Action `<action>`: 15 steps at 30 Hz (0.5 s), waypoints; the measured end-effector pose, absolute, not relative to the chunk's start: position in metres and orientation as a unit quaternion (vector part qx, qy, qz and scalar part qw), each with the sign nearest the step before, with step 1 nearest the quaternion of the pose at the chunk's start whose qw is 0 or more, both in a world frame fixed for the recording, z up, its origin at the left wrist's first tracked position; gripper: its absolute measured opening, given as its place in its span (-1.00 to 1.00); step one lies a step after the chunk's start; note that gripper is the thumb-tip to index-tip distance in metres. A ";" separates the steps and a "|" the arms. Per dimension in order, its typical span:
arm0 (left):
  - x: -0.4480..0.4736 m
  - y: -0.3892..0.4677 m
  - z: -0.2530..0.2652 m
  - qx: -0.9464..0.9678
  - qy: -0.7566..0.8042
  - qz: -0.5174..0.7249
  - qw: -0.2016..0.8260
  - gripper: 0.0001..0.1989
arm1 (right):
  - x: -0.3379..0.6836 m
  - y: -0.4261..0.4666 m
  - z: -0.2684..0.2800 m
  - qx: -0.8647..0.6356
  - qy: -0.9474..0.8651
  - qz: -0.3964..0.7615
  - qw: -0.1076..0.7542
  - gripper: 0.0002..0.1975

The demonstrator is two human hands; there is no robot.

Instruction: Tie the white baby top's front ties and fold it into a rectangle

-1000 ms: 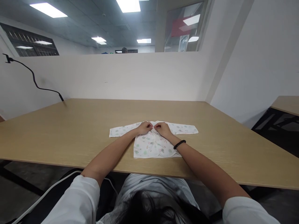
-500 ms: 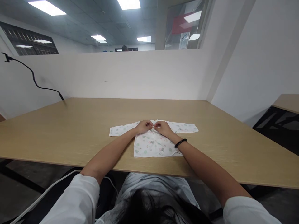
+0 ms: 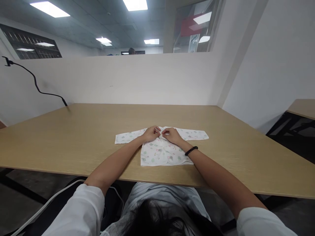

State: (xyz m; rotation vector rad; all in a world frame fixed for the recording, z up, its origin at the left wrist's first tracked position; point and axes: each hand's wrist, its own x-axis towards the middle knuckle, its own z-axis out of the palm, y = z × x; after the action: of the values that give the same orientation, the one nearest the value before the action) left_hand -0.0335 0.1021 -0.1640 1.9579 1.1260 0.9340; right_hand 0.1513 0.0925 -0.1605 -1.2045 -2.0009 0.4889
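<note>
A small white baby shirt (image 3: 157, 154) with a scattered pastel print lies front up on the table, both long sleeves spread out sideways. My left hand (image 3: 151, 133) rests on its upper front, fingers curled at the cloth near the neckline, with a small gap showing between index finger and thumb. Facing it, my right hand (image 3: 171, 135) pinches at the same middle spot, its thumb and forefinger bent into a ring. The fingertips of both hands almost meet. Whatever small piece of the shirt lies between them is too small to make out.
The wooden table (image 3: 73, 137) reaches back to a low white partition (image 3: 137, 78). A black gooseneck holder (image 3: 36, 85) rises at the table's far left corner. Another table (image 3: 304, 108) stands at the right. Beyond the partition, the top of a person's head (image 3: 131, 51) shows.
The fingers of my left hand have loosened and the index finger has lifted slightly. My right hand stays pinched in nearly the same place. The shirt lies as before.
</note>
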 end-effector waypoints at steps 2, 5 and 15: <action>-0.033 0.101 -0.163 0.754 0.436 0.356 0.339 -0.73 | 0.151 0.091 -0.160 -0.468 -0.779 0.193 0.369 -0.86; -0.032 0.099 -0.161 0.755 0.446 0.347 0.332 -0.70 | 0.150 0.090 -0.160 -0.471 -0.778 0.190 0.371 -0.83; -0.032 0.099 -0.160 0.769 0.430 0.351 0.316 -0.82 | 0.149 0.093 -0.165 -0.451 -0.793 0.185 0.364 -0.78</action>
State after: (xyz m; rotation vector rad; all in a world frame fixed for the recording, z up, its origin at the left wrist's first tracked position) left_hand -0.0320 0.0991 -0.1602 2.0267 1.1338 0.9238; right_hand 0.1495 0.0930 -0.1648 -1.1615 -2.0411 0.4749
